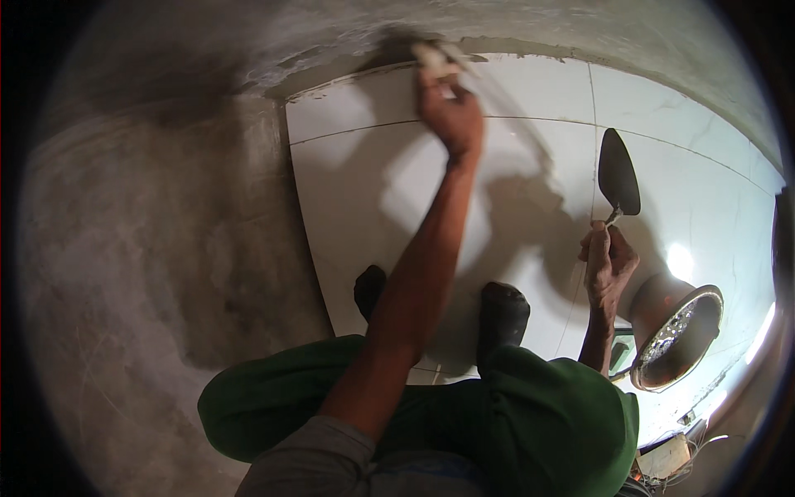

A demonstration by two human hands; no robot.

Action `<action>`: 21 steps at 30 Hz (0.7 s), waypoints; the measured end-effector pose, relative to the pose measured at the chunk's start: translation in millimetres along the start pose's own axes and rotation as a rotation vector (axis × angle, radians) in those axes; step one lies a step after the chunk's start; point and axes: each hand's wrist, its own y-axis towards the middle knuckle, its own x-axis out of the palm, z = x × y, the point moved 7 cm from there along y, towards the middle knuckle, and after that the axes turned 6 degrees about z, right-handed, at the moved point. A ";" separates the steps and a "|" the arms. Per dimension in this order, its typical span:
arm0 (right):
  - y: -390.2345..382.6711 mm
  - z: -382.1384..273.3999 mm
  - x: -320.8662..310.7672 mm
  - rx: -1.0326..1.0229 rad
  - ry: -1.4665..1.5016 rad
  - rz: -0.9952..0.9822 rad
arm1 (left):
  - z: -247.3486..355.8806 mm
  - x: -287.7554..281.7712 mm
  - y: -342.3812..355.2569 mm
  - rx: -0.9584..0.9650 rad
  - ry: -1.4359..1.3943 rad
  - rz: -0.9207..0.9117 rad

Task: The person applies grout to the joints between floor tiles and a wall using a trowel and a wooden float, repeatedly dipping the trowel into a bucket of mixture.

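My left hand (450, 108) reaches to the grey mortar strip (497, 45) along the far edge of the white tiles, gripping a pale tool (432, 58); motion blur hides its exact shape. At the right, my right hand (607, 262) holds a pointing trowel (619, 172) by its handle, the dark blade raised and angled away from me over the tiles. Close beside that hand stands a round bucket (675, 335) with some grey material visible inside.
A rough grey concrete surface (149, 248) lies at the left of the tiled surface (671, 186). My dark-covered feet (501, 319) rest on the tiles beneath my green-trousered legs. At the lower right are cables and a pale box-like object (662, 455).
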 end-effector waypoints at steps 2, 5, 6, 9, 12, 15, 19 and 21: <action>2.9 3.9 -10.7 -0.029 0.000 0.033 | -30.3 -30.2 27.7 -0.148 -0.050 0.041; -0.5 -1.1 -9.6 0.004 -0.046 0.048 | -76.4 -77.8 83.2 -0.149 -0.087 0.194; -0.9 -1.3 -10.6 0.005 -0.051 0.055 | -80.2 -82.2 90.7 -0.293 -0.039 0.157; -5.3 -6.1 -10.9 -0.006 -0.115 0.089 | -91.4 -62.6 92.9 -0.183 -0.002 0.180; -8.0 -10.9 -10.0 -0.008 -0.092 0.086 | -46.0 -17.1 39.3 -0.051 -0.003 0.080; -9.4 -18.2 -10.2 -0.032 -0.095 0.096 | -35.4 2.3 15.4 -0.170 -0.107 -0.046; -9.9 -22.6 -12.5 -0.042 -0.129 0.108 | -79.3 -51.8 65.3 -0.156 -0.117 0.069; -9.2 -17.9 -17.8 -0.052 -0.169 0.109 | -96.2 -68.0 87.0 -0.232 -0.249 0.094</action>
